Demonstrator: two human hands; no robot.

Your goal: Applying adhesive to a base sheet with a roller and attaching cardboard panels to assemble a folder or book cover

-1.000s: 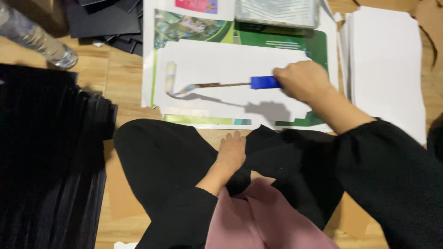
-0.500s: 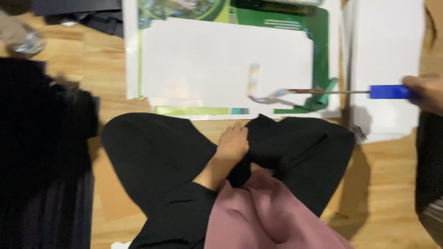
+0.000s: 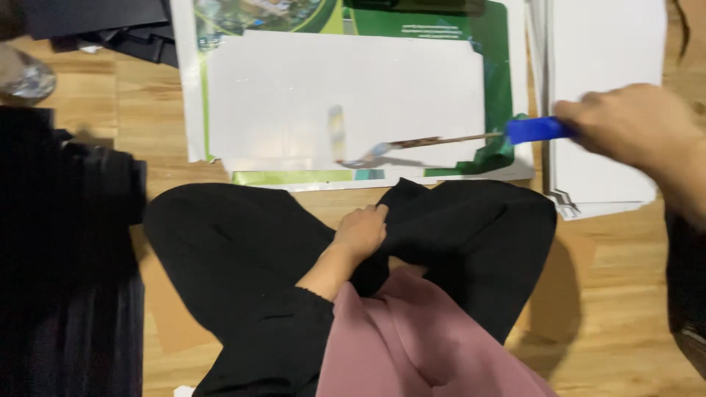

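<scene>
My right hand (image 3: 638,125) grips the blue handle (image 3: 537,130) of a small paint roller (image 3: 337,134). The thin metal stem reaches left and the roller head rests on a white sheet (image 3: 346,99). That sheet lies on a green printed poster (image 3: 496,66) on the wooden floor. My left hand (image 3: 360,231) lies curled on my crossed legs in black trousers, holding nothing. A pink garment covers my lap below it.
A stack of white sheets (image 3: 610,44) lies at the right, partly under my right hand. Dark boards (image 3: 95,18) lie at the top left, beside a clear plastic bottle (image 3: 26,73). Black pleated fabric (image 3: 66,257) fills the left side. Brown cardboard (image 3: 562,279) lies under my legs.
The roller swept from the sheet's left part to its right edge, then back toward the middle. My right hand followed and is back in full view. My left hand stayed on my legs.
</scene>
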